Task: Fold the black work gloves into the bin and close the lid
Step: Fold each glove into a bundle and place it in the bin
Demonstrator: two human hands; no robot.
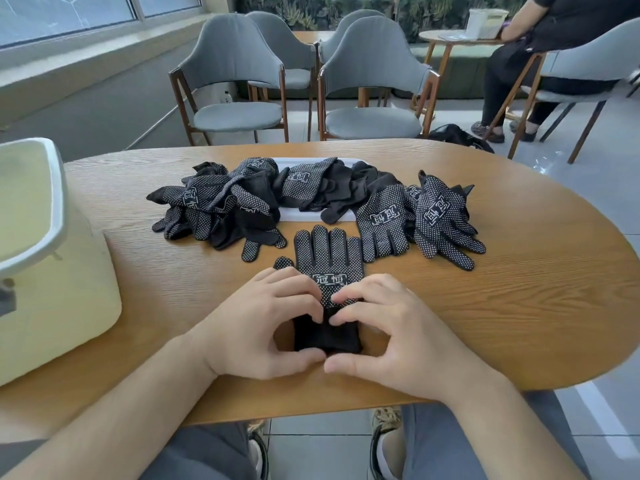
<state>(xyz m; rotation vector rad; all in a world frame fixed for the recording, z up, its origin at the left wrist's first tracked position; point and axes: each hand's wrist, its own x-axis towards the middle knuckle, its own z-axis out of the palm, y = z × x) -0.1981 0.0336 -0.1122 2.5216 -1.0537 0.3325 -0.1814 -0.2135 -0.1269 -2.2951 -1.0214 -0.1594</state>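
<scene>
Count of items: one flat glove [325, 258] lies dotted side up directly in front of me on the wooden table [519, 306], fingers pointing away, plain black cuff toward me. Beyond it are three groups of black dotted gloves: a tangled left heap [214, 206], a middle group [311, 188] resting on one white flat panel [291, 213], and a right group [415, 216] in which two gloves lie spread open. The overlap prevents an exact count in the heaps. One cream bin [62, 278] stands at the table's left end, lid off, well apart from the flat glove.

Grip: both hands are on the flat glove at its cuff. My left hand [263, 323] has its fingers curled, tips pressing where the dots meet the cuff, thumb at the cuff's near edge. My right hand [388, 327] mirrors it. The fingertips of the two hands nearly meet at the centre line, so each hand pinches its half of the cuff between fingers and thumb.
</scene>
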